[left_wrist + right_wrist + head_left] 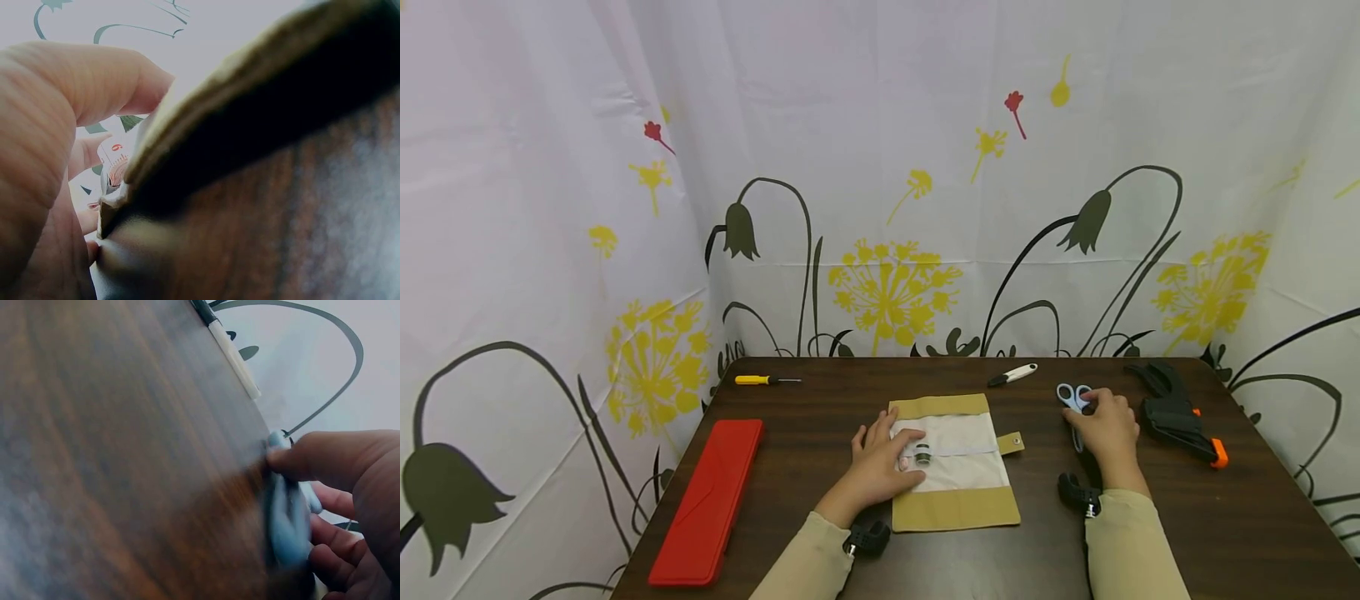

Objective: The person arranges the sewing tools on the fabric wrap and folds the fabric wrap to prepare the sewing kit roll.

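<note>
A tan fabric pouch (955,510) with a whitish lining lies unfolded on the table, its snap tab pointing right. My left hand (880,463) rests on its left side, fingers spread, thumb and index finger on the lining. Between them sit a small dark cylinder (922,455) and a rolled tape measure (117,156) with red markings, partly hidden. To the right, my right hand (1107,433) pinches light blue-handled scissors (1072,397) between thumb and fingers. In the right wrist view the scissors' handle (289,534) is blurred, and the blades cannot be seen there.
Left of the pouch lies a long red case (709,504). A yellow-handled screwdriver (754,380) and a white-and-black pen-like tool (1015,375) lie along the back edge. At the right is a black clamp (1172,412) with orange tips. A patterned curtain (880,167) surrounds the table.
</note>
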`<state>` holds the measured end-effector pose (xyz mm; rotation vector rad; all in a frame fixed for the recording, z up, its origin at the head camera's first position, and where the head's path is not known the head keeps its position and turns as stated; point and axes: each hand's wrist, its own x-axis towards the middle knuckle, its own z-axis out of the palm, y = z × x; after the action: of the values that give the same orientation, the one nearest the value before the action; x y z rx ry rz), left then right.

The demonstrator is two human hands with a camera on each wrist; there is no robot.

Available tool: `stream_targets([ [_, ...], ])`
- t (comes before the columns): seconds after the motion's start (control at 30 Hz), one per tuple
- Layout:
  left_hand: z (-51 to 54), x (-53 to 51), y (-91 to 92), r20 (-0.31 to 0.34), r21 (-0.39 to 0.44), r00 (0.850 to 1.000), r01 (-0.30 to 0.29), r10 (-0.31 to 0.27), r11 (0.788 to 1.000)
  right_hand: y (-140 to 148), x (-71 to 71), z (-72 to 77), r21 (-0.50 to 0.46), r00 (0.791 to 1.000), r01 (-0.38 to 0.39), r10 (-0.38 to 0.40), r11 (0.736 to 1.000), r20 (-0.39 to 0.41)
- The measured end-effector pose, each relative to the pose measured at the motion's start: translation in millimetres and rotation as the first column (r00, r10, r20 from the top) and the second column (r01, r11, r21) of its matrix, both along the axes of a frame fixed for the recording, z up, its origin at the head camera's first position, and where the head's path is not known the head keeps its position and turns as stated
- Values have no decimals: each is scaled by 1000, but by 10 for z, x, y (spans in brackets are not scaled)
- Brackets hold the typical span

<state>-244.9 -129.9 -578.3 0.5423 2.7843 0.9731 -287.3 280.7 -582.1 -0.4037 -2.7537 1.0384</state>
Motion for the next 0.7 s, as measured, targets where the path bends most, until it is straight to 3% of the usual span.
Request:
stream_targets([
  [0.27,1,3,-3,-5,4,1000,0,0,1000,4,3,-7,-141,993,45,-59,989,-103],
  [0.4,3,6,3,5,7,1000,-2,2,1000,7,-33,-10,-283,981,75,-122,956,-153],
  [0.53,10,11,6,8,9,1000,-5,5,1000,-10,-68,-1,-484,979,37,-128,875,-157],
  [0.7,8,18,6,5,7,1000,-4,4,1000,-72,-85,24,-707,973,-27,-143,706,-180],
])
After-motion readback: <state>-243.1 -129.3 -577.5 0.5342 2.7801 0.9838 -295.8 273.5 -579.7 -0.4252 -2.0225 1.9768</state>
